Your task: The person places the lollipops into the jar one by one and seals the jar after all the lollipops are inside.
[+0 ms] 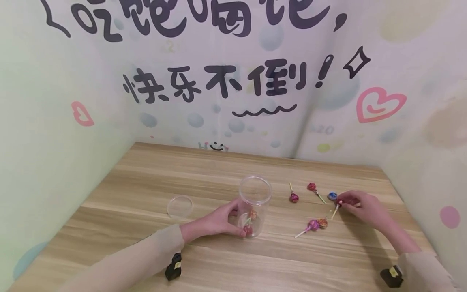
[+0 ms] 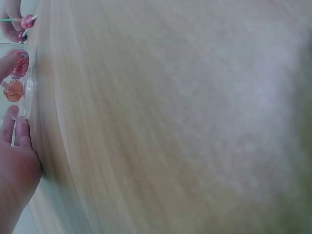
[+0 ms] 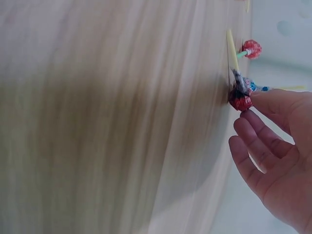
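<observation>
My left hand (image 1: pixel 215 221) is wrapped round the lower part of a clear plastic jar (image 1: pixel 260 205), which stands upright and uncovered. Inside the jar lie lollipops, one orange (image 2: pixel 13 91) and one red (image 2: pixel 20 65). Over on the right, my right hand (image 1: pixel 366 207) pinches the dark red head of a lollipop (image 3: pixel 241 101) between thumb and fingertips. That lollipop's pale stick points away from the palm, and its head is at or just above the tabletop; I cannot tell which. Right beside it is a blue-wrapped lollipop (image 1: pixel 332 196).
Between the hands lie more lollipops: a purple one (image 1: pixel 313 225) against an orange one (image 1: pixel 322 222), a dark pink one (image 1: pixel 294 197) and a red one (image 1: pixel 311 186). A round clear lid (image 1: pixel 180 207) is left of the jar on the wooden table (image 1: pixel 226 263). Printed walls (image 1: pixel 219 117) border the table.
</observation>
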